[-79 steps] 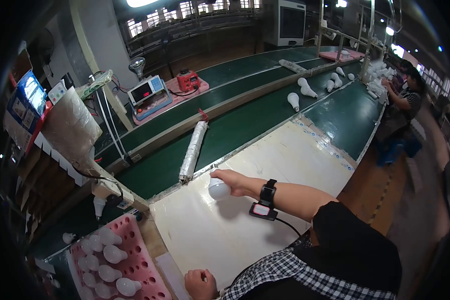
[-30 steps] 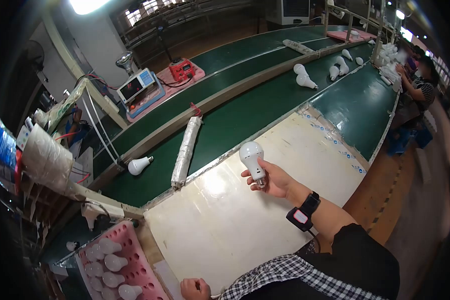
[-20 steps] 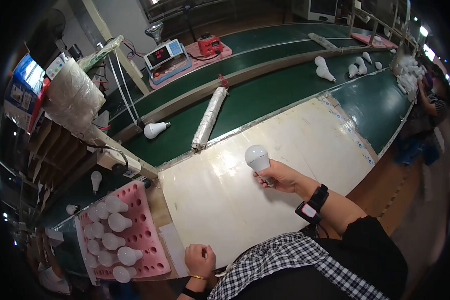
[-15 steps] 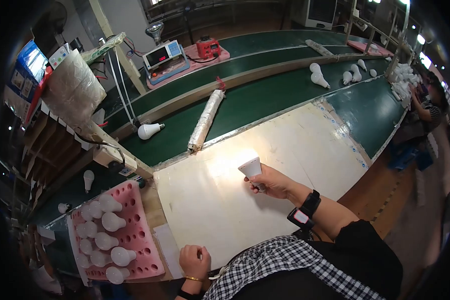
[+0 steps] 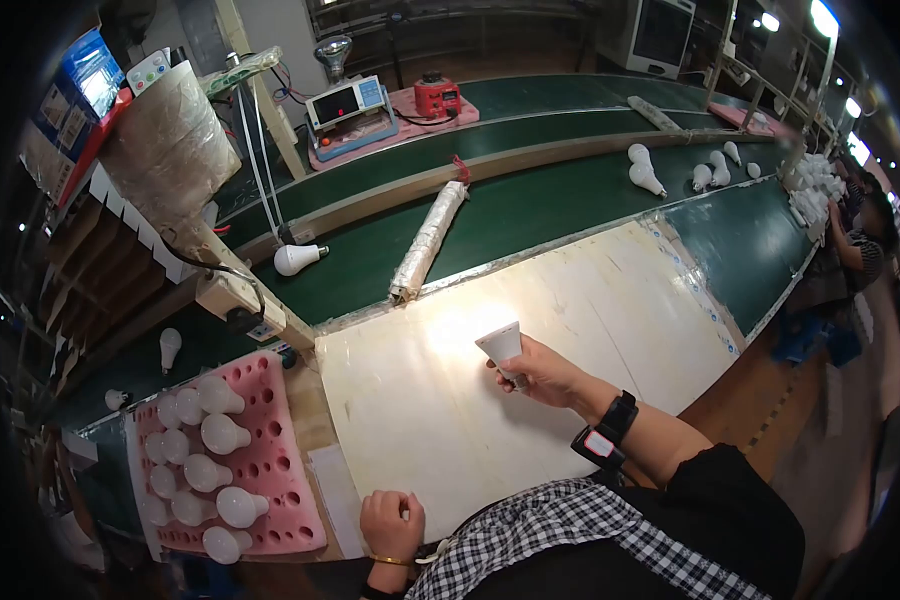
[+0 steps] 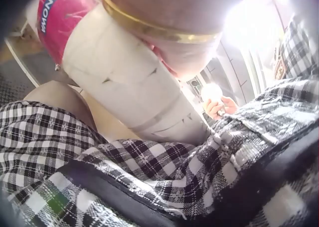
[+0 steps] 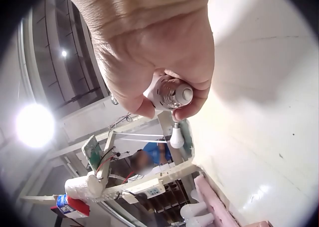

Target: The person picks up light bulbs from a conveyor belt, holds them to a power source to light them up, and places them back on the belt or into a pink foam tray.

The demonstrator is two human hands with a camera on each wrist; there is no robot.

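Note:
My right hand [image 5: 542,372] grips a white light bulb [image 5: 502,346] by its lower end above the pale board [image 5: 410,420]. The bulb's round end glows brightly, facing away from me. Seen in the right wrist view, the bulb's metal screw base [image 7: 175,94] sticks out between the thumb and fingers of that hand [image 7: 154,47]. My left hand [image 5: 392,522] rests loosely curled at the board's near edge and holds nothing. The glowing bulb [image 6: 211,91] also shows small in the left wrist view.
A pink foam tray [image 5: 288,480] with several bulbs stands left of the board. Behind lie a wrapped bar [image 5: 430,240], a single bulb [image 5: 298,259] and, farther right, more bulbs on the green belt [image 5: 530,210]. A meter [image 5: 348,105] stands at the back.
The bulb in my right hand was unlit and now glows; the hand has tilted its round end away. A bulb appeared on the belt at left after the earliest frame. The head view has shifted.

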